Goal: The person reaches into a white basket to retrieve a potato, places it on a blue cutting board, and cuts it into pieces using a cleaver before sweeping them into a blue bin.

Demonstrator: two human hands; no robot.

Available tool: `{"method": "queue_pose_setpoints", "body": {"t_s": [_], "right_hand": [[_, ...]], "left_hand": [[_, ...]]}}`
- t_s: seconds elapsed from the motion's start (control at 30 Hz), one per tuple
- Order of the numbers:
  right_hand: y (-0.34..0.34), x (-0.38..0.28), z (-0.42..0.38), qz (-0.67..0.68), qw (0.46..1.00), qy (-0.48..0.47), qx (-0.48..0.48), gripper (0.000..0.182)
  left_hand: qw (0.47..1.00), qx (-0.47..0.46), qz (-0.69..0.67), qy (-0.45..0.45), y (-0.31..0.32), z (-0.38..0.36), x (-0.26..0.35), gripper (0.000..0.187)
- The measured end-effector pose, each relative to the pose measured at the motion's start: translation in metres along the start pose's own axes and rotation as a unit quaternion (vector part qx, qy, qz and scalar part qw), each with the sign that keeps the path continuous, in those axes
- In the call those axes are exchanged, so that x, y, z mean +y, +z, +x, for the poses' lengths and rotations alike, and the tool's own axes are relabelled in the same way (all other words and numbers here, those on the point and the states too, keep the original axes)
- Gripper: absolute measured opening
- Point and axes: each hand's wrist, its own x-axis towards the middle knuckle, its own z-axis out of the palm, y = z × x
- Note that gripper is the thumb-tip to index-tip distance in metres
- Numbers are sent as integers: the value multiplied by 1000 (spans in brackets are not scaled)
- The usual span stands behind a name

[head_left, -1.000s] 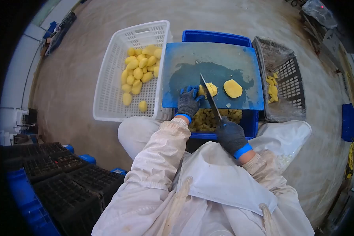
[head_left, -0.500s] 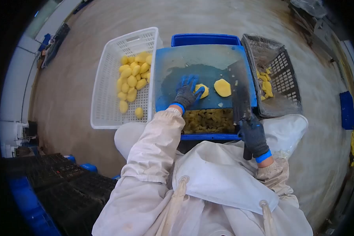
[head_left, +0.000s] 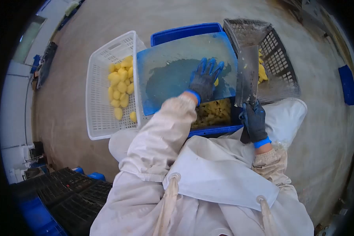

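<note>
My left hand [head_left: 204, 80], in a dark glove with blue fingers, lies over the cutting board [head_left: 165, 49] with its fingers stretched and apart. A bit of yellow potato [head_left: 216, 82] shows beside the fingers; the rest is hidden under the hand. My right hand [head_left: 254, 121], gloved too, is closed round the handle of a broad cleaver [head_left: 247, 74]. The blade stands up along the board's right edge, in front of the dark crate. Below the board's near edge, a blue bin [head_left: 220, 131] holds many cut potato pieces [head_left: 214, 112].
A white crate [head_left: 98, 51] with peeled potatoes [head_left: 122, 84] stands on the left. To the right, a dark, plastic-lined crate [head_left: 281, 55] holds yellow pieces [head_left: 262, 72]. Another blue bin [head_left: 185, 33] sits behind the board. Stacked black crates [head_left: 67, 192] are at lower left.
My left hand has moved right across the board, onto the potato pieces, which it now mostly covers. The cleaver stays in my right hand, by the board's right edge. The view has turned slightly.
</note>
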Motion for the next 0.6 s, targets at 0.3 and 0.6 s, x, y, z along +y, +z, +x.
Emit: {"method": "queue_pose_setpoints", "body": {"t_s": [0.3,0.6], "right_hand": [[2,1,-1,-17,999,-32,-19,23],[31,-1,-12,-246,959,-98,-102,23]], "left_hand": [[981,-117,14,155,-18,-54,-53,47],[991,36,-133,0,-6,-121,-50,42]]}}
